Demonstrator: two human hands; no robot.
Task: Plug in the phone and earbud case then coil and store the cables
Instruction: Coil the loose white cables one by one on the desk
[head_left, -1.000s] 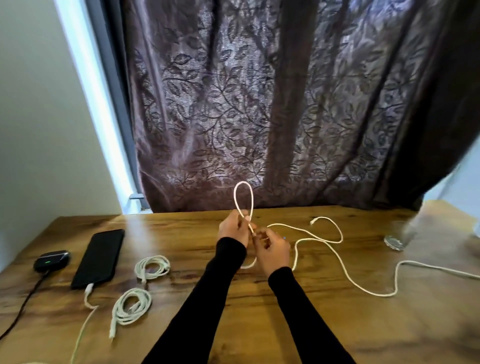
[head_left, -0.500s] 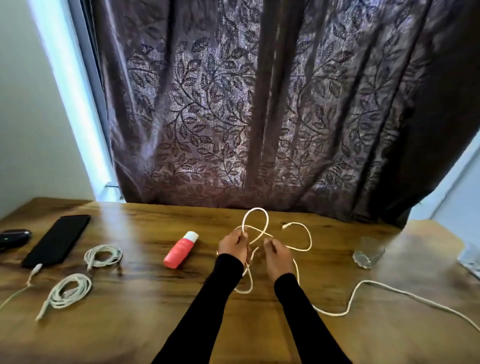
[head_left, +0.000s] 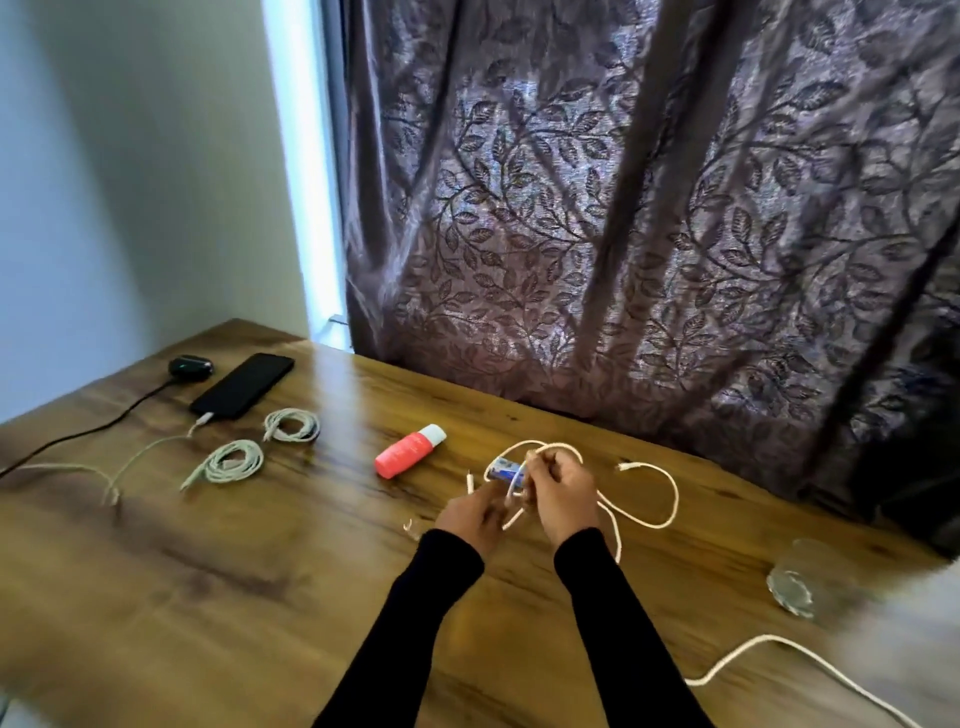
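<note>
A long white cable (head_left: 667, 499) lies in loops on the wooden table (head_left: 218, 587). My right hand (head_left: 558, 493) pinches a small loop of it just above the table. My left hand (head_left: 472, 517) holds a lower strand of the same cable beside it. A black phone (head_left: 243, 384) lies at the far left with a white cable (head_left: 140, 457) plugged into its near end. Behind it sits a dark earbud case (head_left: 190, 366) with a black cable (head_left: 93, 428) attached. Two coiled white cables (head_left: 234, 461) (head_left: 292, 425) rest near the phone.
A pink tube with a white cap (head_left: 409, 451) lies left of my hands, and a small blue-white object (head_left: 505, 472) shows behind my fingers. A clear glass (head_left: 802, 582) stands at the right. A leaf-patterned curtain (head_left: 649, 218) hangs behind the table.
The view has swung right and tilted. My hands stay together on the white cable, the loop has dropped lower and smaller, and the pink tube came into view.
</note>
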